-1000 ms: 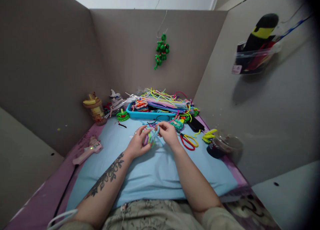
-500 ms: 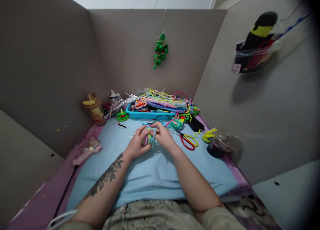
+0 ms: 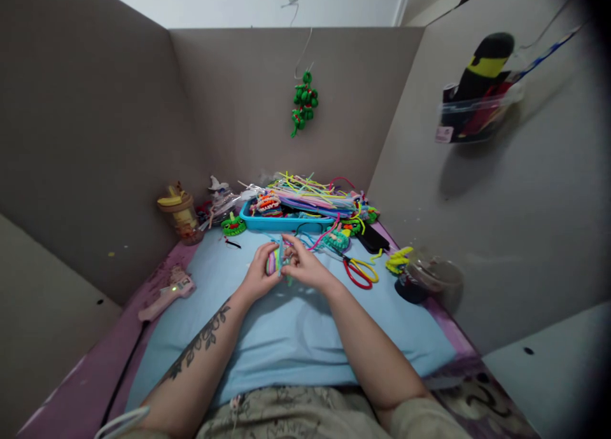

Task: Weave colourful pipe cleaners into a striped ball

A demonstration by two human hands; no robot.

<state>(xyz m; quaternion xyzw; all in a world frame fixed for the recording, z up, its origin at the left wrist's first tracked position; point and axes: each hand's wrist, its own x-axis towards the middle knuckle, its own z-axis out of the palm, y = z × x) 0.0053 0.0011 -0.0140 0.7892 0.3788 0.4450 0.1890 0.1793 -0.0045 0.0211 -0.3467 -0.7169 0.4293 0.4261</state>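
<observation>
A small striped piece of pipe-cleaner work (image 3: 272, 263), in pink, yellow and green, is held in front of me above the blue cloth (image 3: 296, 337). My left hand (image 3: 256, 273) is closed around its left side. On its right, a light blue pipe cleaner (image 3: 281, 256) stands along the edge, and my right hand (image 3: 309, 270) pinches it with thumb and fingers. Part of the piece is hidden behind my fingers. Just right of my right hand lie scissors (image 3: 359, 273) with one red and one yellow handle.
A blue tray (image 3: 267, 224) at the back is heaped with pipe cleaners (image 3: 315, 200). A pink glue gun (image 3: 165, 297) lies left, near a cup (image 3: 179, 213). Finished green (image 3: 233, 225) and teal pieces (image 3: 337, 238), a black phone-like object (image 3: 373, 239) and a clear container (image 3: 436, 280) stand around.
The striped piece has turned in my left hand and moved slightly left. My right hand has shifted its hold, and the light blue pipe cleaner, which was looped, now lies straighter against the piece.
</observation>
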